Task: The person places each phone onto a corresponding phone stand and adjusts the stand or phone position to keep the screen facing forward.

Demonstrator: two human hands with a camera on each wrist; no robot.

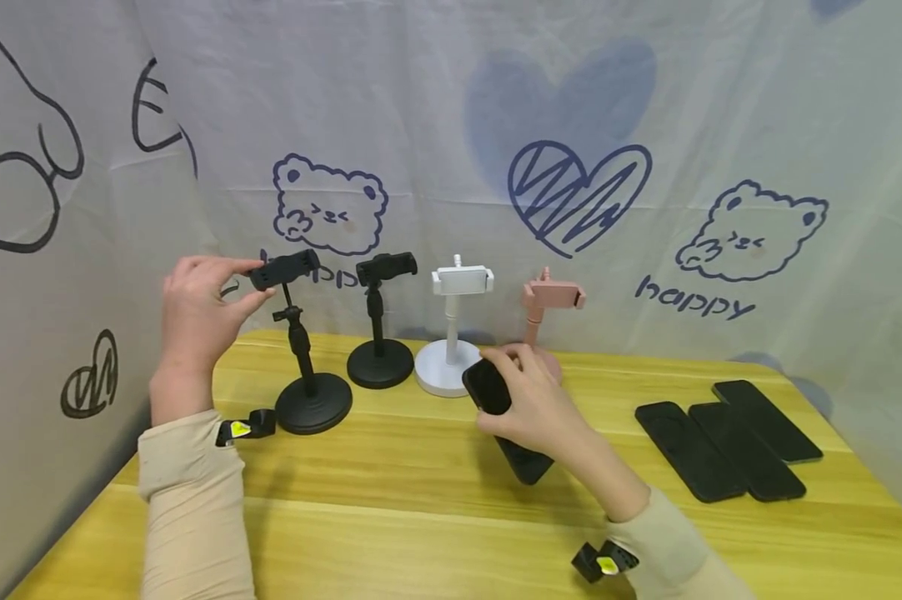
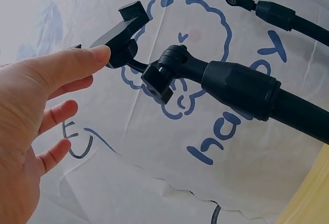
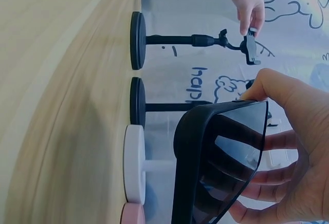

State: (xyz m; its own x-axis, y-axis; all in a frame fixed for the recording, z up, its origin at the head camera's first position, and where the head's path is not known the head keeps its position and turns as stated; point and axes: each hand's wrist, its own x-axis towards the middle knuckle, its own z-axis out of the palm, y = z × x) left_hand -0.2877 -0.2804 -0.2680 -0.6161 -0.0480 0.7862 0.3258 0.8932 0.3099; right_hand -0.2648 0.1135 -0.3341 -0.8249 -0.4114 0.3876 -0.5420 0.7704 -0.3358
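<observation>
Twice the curtain (image 1: 391, 75) reads "happy": left of centre, partly covered, and at right. Across the bottom lies the table (image 1: 391, 542), a black stand (image 1: 298, 340) at its left. Near the centre, the right hand (image 1: 529, 400) grips a tilted black phone (image 1: 524, 458) above the table. At left, the raised left hand (image 1: 203, 308) pinches the stand's clamp (image 1: 286, 268) between thumb and fingers.

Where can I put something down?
There's bare table in front, between the sleeves, and between the pink stand and three flat phones. It's crowded along the back, where four stands line up.
</observation>
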